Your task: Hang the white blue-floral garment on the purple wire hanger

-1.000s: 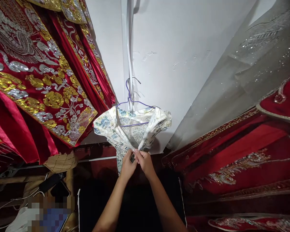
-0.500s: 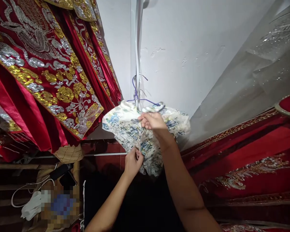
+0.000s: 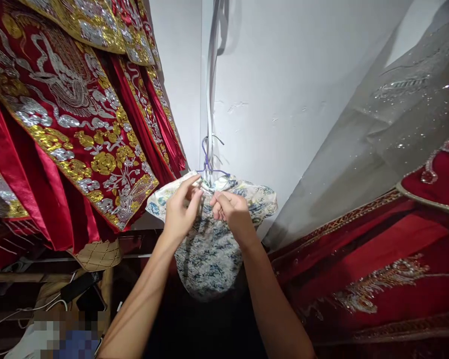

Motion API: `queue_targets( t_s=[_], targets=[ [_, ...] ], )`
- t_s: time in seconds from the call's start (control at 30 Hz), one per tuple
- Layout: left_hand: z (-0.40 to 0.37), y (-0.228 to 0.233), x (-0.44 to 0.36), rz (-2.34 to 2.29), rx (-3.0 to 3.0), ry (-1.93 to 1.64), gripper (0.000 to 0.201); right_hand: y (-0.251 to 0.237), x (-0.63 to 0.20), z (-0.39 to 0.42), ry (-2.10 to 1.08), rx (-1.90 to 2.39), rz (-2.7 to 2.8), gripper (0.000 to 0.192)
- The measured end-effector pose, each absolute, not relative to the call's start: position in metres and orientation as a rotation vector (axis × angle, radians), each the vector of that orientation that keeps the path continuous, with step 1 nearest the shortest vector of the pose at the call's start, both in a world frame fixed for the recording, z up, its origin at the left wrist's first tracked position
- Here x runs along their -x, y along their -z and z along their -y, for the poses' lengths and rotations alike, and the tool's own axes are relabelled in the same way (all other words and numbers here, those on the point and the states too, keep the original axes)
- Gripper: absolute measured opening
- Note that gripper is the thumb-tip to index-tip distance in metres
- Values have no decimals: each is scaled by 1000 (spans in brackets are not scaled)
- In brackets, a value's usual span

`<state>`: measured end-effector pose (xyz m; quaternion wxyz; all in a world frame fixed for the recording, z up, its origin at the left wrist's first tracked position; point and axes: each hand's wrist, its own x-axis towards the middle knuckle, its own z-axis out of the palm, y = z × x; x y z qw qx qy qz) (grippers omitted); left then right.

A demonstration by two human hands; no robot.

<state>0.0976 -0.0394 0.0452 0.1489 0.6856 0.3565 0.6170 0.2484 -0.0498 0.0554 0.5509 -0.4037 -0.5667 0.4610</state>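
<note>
A floral blouse, cream with blue and green print, hangs on a thin purple hanger in front of me. My left hand is at the left side of the collar, thumb and fingers apart, with no grip showing. Just right of the neckline my right hand is closed in a pinch on the blouse's front edge. Its other fingers are curled in. Both hands hide part of the collar and upper front.
A white strap runs down along the wall to the hanger. At left hang red costumes with gold and silver embroidery. More red beaded garments and sheer plastic are at right. A wooden rack holds cables at lower left.
My left hand has risen from the lower front of the blouse to the collar and its fingers have parted. The blouse front hangs lower and flatter. The view has shifted slightly.
</note>
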Motion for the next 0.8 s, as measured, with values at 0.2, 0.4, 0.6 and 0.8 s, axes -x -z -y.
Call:
queue_targets(
  t_s=[0.2,0.4,0.6,0.8],
  targets=[
    [22,-62,-97,-1074,-2343,-1681,13,-8,-244,27,-843,1013,1324,36],
    [1,-26,-19,-1043,-1062,-2235,17,65,-236,44,-916,1110,1374,40],
    [22,78,-16,-975,-409,-1733,23,84,-226,77,-1089,1038,1169,40],
    [76,130,-54,-1127,-711,-1468,24,105,-255,97,-1108,1168,1126,42]
  ],
)
